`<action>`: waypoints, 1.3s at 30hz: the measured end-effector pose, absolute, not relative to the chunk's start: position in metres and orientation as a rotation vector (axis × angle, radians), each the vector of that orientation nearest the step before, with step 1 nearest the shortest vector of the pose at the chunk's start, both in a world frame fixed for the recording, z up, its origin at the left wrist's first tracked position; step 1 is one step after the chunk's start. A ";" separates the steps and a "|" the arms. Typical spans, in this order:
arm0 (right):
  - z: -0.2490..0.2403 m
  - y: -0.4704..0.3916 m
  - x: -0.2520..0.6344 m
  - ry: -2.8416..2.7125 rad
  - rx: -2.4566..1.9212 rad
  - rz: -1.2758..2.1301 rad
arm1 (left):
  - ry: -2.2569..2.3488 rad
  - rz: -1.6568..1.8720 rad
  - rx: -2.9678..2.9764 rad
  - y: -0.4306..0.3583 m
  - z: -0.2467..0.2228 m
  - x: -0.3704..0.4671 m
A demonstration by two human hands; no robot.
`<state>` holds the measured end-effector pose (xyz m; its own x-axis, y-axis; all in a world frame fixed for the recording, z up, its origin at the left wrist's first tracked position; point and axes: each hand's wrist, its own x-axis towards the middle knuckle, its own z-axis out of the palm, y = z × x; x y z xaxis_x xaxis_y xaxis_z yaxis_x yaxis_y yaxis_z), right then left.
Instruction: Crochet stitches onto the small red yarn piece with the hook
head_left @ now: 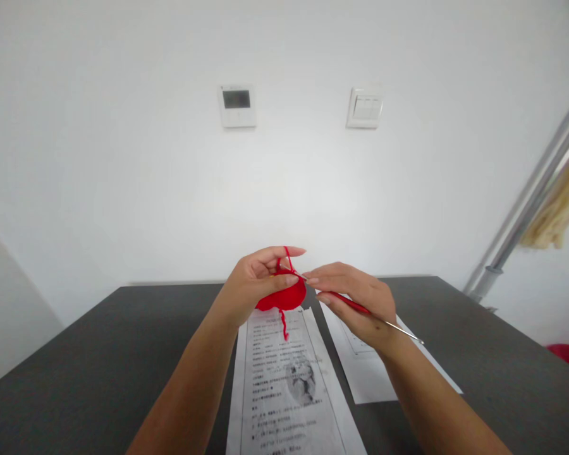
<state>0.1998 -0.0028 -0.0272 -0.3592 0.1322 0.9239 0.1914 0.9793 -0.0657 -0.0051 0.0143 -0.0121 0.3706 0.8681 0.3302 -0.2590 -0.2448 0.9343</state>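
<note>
A rounded piece of red crochet [284, 298] is pinched in my left hand [253, 281], the thumb lying on its upper edge. Red yarn loops around the raised index finger of that hand, and a short curly yarn tail hangs below the piece. My right hand [358, 297] is closed on a crochet hook [348, 303] with a red grip and metal ends. The hook's tip meets the yarn at the top edge of the piece, between the two hands. Its other end sticks out past my right wrist.
Beneath my hands, a printed sheet with a picture [284, 404] lies on the dark table [99, 354]. Another paper [370, 379] lies to its right. Behind stands a white wall with a thermostat [238, 107] and a switch [365, 108]. A metal pole [526, 215] slants at right.
</note>
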 end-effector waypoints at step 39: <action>-0.025 -0.025 0.197 -1.768 -0.335 0.378 | 0.162 1.063 1.259 0.016 -0.011 -0.010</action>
